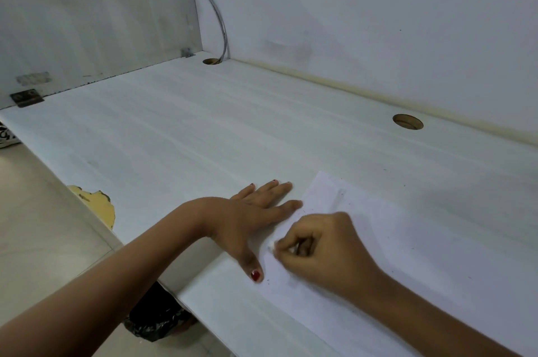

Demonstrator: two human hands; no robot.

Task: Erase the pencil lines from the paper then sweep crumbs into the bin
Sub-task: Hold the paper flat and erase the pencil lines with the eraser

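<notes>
The right hand (320,243) pinches a small white eraser (271,245) against the paper (407,254). The left hand (250,211) lies flat, fingers straight, at the sheet's edge on the tabletop (174,138). Thin, light paper likely slides and creases; brace close beside the rubbing. A black-lined bin (157,318) sits below.

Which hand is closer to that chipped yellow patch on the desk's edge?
Left. The left hand lies flat right of the patch; the right hand is farther right, holding an eraser on the paper.
</notes>
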